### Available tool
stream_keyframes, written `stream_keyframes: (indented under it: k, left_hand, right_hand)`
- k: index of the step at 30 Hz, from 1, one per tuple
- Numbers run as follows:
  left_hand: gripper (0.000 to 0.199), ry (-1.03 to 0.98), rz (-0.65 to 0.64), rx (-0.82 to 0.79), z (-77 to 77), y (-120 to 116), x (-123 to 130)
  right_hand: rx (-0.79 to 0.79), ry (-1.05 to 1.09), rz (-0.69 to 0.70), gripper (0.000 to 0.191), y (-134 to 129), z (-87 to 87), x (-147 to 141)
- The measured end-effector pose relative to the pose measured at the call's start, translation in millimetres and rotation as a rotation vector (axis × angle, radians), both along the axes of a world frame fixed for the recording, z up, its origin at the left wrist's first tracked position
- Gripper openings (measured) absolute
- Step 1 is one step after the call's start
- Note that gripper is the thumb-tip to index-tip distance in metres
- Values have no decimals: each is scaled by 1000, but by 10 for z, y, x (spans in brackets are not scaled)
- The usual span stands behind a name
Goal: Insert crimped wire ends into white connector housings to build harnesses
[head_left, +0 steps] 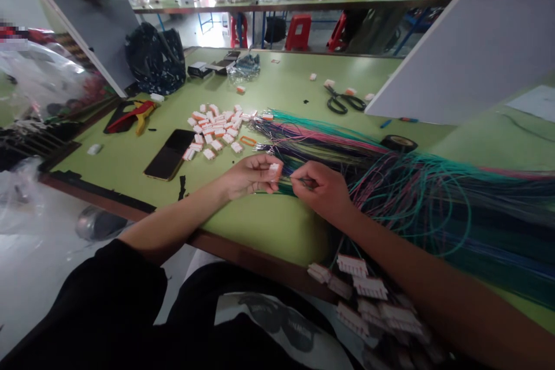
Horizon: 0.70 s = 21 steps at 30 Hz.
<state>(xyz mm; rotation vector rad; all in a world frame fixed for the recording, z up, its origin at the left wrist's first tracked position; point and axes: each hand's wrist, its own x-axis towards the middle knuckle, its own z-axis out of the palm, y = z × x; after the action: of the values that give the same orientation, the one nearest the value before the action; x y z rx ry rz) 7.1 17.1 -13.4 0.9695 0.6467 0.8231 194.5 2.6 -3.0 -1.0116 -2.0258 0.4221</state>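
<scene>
Between the fingertips of my left hand (254,176) is a small white and orange connector (274,171). My right hand (323,188) is just to its right, its fingers pinched around a thin wire (287,178) that points at the connector. Whether the wire's tip is inside the connector is too small to tell. Beyond my hands lies a pile of similar connectors (219,127). Long bundles of teal, pink and dark wires (333,141) run from the middle of the table to the right. Several connectors with wires (368,286) hang at the table's front edge, under my right forearm.
A phone (170,154) lies left of the pile, with a red and yellow tool (132,117) behind it. Scissors (344,100) and a roll of black tape (399,143) sit farther back. A dark bag (156,58) stands at the back left. Grey panels (468,40) flank the table.
</scene>
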Motion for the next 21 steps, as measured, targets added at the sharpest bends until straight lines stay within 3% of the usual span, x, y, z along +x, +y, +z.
stream_keyframes:
  k: [14, 18, 21]
  left_hand:
    - [16, 133, -40, -182, 48, -47, 75]
    - [15, 161, -59, -202, 1, -52, 90]
    - [18, 186, -71, -180, -2, -28, 42]
  right_hand:
    - [140, -310, 59, 18, -23, -42, -6]
    - [51, -342, 62, 20, -37, -60, -34]
    - [-156, -253, 111, 19, 23, -14, 0]
